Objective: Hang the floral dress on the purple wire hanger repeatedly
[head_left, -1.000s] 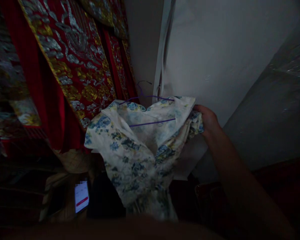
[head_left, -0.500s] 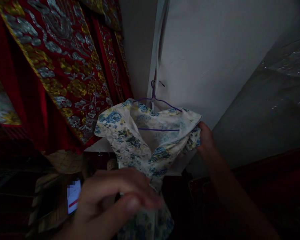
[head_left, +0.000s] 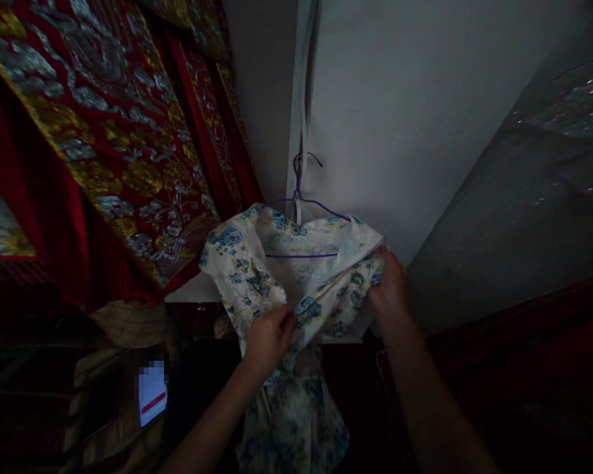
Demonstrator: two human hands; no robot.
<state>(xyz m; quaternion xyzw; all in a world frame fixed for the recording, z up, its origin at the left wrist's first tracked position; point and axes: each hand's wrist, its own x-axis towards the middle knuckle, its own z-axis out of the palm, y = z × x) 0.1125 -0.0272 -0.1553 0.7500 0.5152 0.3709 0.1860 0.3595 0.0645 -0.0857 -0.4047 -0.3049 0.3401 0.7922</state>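
Note:
A short-sleeved white dress (head_left: pixel 296 408) with blue and yellow flowers hangs on a purple wire hanger (head_left: pixel 301 255) in front of me. The hanger's hook loops around a pale cord (head_left: pixel 304 112) beside the white wall. At the front neckline, my left hand (head_left: pixel 271 334) is closed on the fabric where the two front edges meet. My right hand (head_left: pixel 391 284) grips the sleeve on the right side, fingers partly hidden behind the cloth. The neckline lies wide, showing the inside of the back and the hanger's lower bar.
Red cloth (head_left: pixel 143 145) with gold and silver embroidery hangs at the left. Below it, a lit phone (head_left: pixel 152 394) rests on a wooden surface near a woven, checked item (head_left: pixel 133 322). Clear plastic sheeting (head_left: pixel 534 191) covers something on the right. The light is dim.
My left hand has gone from in front of the dress, close to the camera, to the neckline and taken hold of it. My right hand stays on the sleeve, shifted slightly left.

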